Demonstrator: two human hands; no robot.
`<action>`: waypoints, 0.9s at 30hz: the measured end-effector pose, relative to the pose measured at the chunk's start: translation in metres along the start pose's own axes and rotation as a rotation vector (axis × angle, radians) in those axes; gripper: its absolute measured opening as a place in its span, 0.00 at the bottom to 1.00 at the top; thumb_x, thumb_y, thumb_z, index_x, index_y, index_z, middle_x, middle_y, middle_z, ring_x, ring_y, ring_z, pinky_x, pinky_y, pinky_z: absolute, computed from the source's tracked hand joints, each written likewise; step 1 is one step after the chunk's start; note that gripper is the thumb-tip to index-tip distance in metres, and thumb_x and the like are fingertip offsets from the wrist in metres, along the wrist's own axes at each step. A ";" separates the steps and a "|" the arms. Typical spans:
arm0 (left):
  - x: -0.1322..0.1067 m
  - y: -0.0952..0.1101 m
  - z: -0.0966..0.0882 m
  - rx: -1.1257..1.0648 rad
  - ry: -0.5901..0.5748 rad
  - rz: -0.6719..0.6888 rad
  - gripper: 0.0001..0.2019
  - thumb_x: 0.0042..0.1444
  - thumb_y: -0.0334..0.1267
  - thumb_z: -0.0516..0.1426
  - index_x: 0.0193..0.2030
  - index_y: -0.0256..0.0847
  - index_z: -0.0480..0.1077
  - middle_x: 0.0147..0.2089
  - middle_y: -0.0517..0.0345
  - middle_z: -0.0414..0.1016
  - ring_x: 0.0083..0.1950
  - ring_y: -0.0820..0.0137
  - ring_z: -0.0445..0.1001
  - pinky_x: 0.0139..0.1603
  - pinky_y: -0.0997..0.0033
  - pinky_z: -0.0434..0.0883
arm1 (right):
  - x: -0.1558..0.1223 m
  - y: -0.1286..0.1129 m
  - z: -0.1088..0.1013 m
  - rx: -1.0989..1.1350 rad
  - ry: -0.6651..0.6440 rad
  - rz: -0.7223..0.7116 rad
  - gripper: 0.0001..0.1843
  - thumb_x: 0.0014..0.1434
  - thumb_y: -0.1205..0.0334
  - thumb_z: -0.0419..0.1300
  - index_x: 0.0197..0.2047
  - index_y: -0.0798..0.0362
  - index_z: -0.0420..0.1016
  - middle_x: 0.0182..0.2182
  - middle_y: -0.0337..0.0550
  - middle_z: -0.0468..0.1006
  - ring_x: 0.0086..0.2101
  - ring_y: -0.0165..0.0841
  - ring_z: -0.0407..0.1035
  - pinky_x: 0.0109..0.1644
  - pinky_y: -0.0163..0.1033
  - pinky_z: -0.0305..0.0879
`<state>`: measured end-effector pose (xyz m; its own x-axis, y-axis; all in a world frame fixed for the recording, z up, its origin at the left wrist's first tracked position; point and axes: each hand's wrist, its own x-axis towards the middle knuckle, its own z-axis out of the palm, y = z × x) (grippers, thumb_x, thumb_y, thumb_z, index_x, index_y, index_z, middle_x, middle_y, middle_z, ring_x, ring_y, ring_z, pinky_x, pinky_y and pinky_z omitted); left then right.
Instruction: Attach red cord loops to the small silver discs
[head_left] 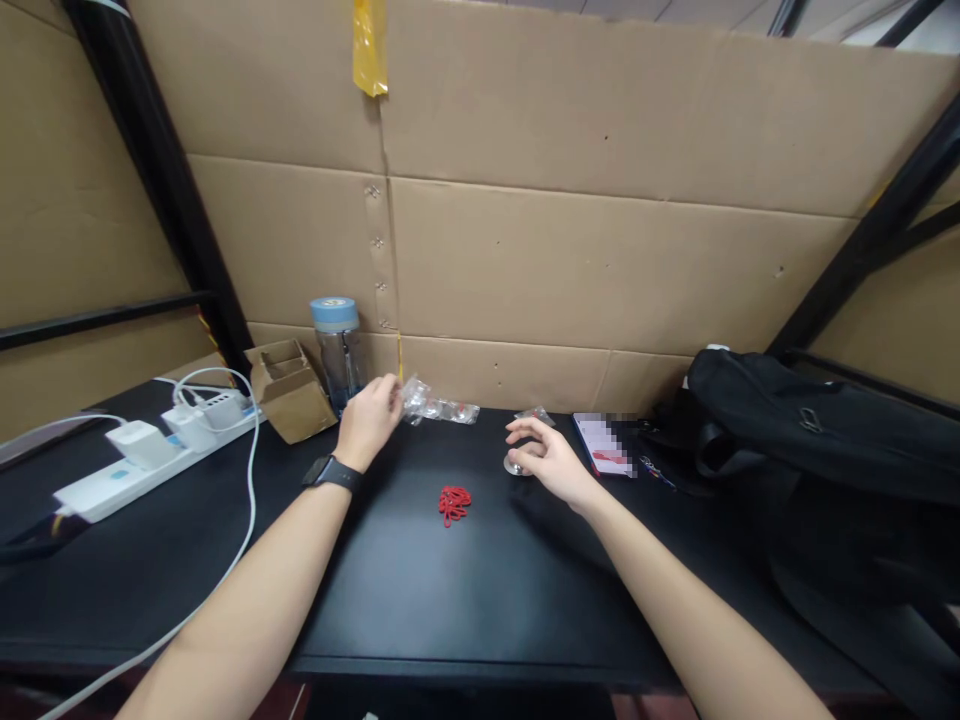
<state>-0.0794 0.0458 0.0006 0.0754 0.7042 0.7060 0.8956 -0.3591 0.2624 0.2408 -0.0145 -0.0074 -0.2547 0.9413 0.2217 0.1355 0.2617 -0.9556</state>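
My left hand (373,415), with a dark watch on its wrist, is closed at the back of the table. Its bent fingertips meet a crinkled clear plastic bag (414,397); the exact grip is partly hidden. Beside that bag lie more clear packets (454,411) with shiny contents. My right hand (546,460) hovers with curved fingers, thumb and fingertips apart. Just under its thumb, a small round shiny disc (514,466) rests on the black table (420,600), partly covered by the hand. Between both hands lies a small heap of red cord loops (454,504).
A blue-lidded bottle (335,345) and an open cardboard box (291,392) stand at back left, near a white power strip (150,470) with a trailing cable. To the right are a phone (602,444), another clear packet (536,415) and a black backpack (817,480). Cardboard walls (525,260) enclose the table.
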 end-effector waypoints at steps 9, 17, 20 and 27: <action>-0.002 -0.023 0.014 0.377 -0.028 0.006 0.19 0.64 0.31 0.50 0.60 0.41 0.67 0.53 0.41 0.72 0.53 0.53 0.68 0.49 0.58 0.65 | -0.001 -0.003 0.000 -0.023 -0.008 -0.017 0.22 0.53 0.59 0.66 0.51 0.50 0.71 0.46 0.44 0.71 0.32 0.28 0.72 0.33 0.36 0.71; -0.005 -0.008 0.012 0.412 -0.025 -0.076 0.24 0.61 0.34 0.56 0.64 0.45 0.64 0.63 0.41 0.64 0.59 0.49 0.64 0.52 0.54 0.66 | 0.001 -0.004 -0.014 -0.086 0.043 -0.038 0.20 0.55 0.59 0.64 0.52 0.49 0.72 0.47 0.44 0.72 0.34 0.30 0.73 0.34 0.35 0.70; -0.003 0.004 0.006 0.322 0.074 -0.127 0.23 0.59 0.37 0.58 0.62 0.41 0.65 0.59 0.38 0.65 0.58 0.48 0.65 0.53 0.53 0.67 | 0.004 -0.004 -0.022 -0.122 0.094 -0.062 0.19 0.56 0.59 0.64 0.51 0.49 0.72 0.47 0.44 0.73 0.34 0.30 0.72 0.33 0.35 0.69; -0.009 -0.002 0.017 0.113 -0.373 0.068 0.12 0.62 0.35 0.51 0.46 0.39 0.74 0.47 0.46 0.76 0.49 0.58 0.76 0.54 0.62 0.71 | 0.012 0.002 -0.040 -0.339 0.151 -0.132 0.13 0.57 0.61 0.61 0.47 0.51 0.73 0.46 0.45 0.78 0.36 0.32 0.73 0.45 0.41 0.70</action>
<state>-0.0744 0.0507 -0.0172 0.2716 0.8630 0.4260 0.9241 -0.3575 0.1351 0.2766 0.0060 0.0012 -0.1505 0.9089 0.3890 0.4257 0.4147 -0.8042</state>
